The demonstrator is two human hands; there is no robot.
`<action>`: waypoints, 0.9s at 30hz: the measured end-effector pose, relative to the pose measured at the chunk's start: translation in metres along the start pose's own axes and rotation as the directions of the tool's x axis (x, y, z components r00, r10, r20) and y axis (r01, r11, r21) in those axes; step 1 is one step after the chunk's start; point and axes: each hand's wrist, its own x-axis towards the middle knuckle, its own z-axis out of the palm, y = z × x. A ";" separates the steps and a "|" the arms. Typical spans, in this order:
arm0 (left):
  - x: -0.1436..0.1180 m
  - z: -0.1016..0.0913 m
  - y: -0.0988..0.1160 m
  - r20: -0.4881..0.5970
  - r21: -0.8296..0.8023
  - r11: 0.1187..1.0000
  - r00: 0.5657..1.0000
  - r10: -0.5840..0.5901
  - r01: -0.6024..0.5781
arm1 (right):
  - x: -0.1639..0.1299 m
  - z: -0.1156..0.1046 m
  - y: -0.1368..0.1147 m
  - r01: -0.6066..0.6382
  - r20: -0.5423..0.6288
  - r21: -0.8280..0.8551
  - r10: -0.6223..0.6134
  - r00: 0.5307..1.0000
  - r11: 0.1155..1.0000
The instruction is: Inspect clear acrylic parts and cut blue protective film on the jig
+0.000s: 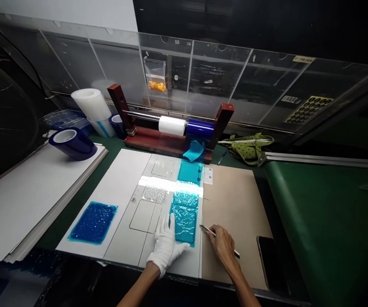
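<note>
My left hand, in a white glove, lies flat with its fingers apart. It rests on a pale grey panel printed with rounded rectangles, its fingertips at the left edge of a blue protective film. The film is a wrinkled, shiny strip running along the panel's right side. A slim craft knife is in my bare right hand, its pointed tip aimed left, close to the panel's right edge. Whether the tip touches anything I cannot tell. Beyond the strip, a loose film end curls below a blue film roll.
A red wooden stand carries the blue roll and a white roll. A blue film square lies left on white sheet. Stacked boards hold a tape roll. Brown board and a phone lie right.
</note>
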 end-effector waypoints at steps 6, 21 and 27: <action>-0.005 0.021 0.017 -0.007 0.016 1.000 1.000 -0.027 0.027 | -0.004 0.016 -0.017 -0.075 -0.019 0.225 0.081 0.997 0.972; -0.011 -0.008 -0.011 0.005 -0.368 0.928 0.998 -0.056 0.054 | -0.018 0.036 -0.068 -0.134 0.045 0.861 0.188 0.981 0.491; -0.029 -0.047 -0.075 0.060 -0.787 0.605 0.991 -0.121 0.121 | -0.048 0.016 -0.108 -0.053 0.059 0.932 -0.005 0.998 0.359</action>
